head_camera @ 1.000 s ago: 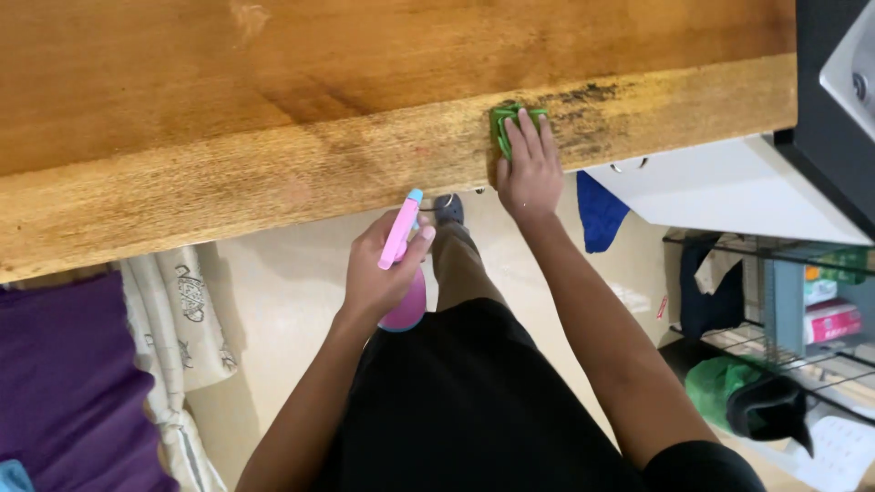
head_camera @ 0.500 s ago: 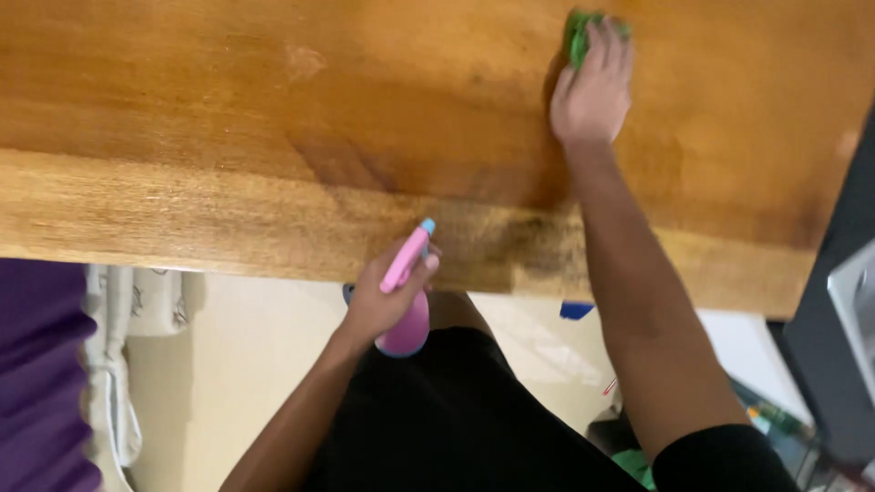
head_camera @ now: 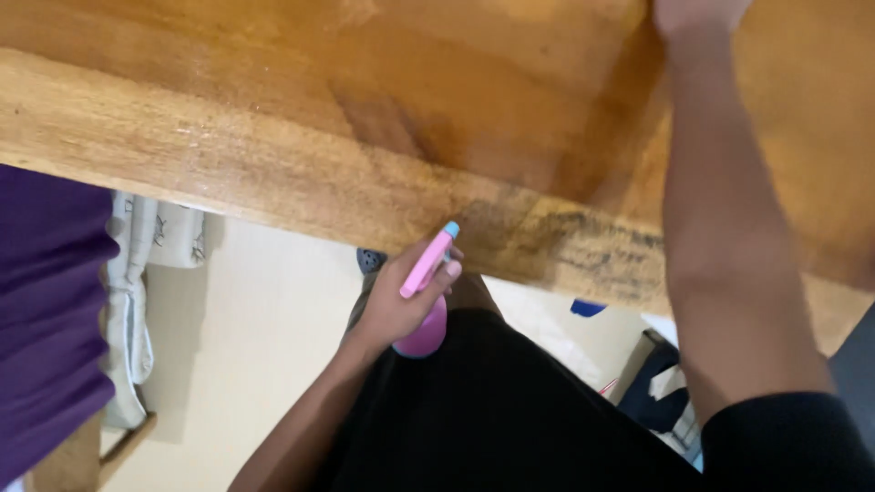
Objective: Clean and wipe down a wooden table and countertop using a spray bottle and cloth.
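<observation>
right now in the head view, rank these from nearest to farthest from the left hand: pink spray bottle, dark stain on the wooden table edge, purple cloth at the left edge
1. The pink plastic spray bottle sits in the left hand itself.
2. The dark stain on the wooden table edge lies just up and to the right.
3. The purple cloth is far off at the left edge.

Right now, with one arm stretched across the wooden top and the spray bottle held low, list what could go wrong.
1. The right hand is almost out of view at the top edge, so what it touches cannot be checked; it might miss the dark stain on the table edge.
2. The left hand holds the pink bottle just under that edge; raising it could knock the blue nozzle against the wood.
</observation>
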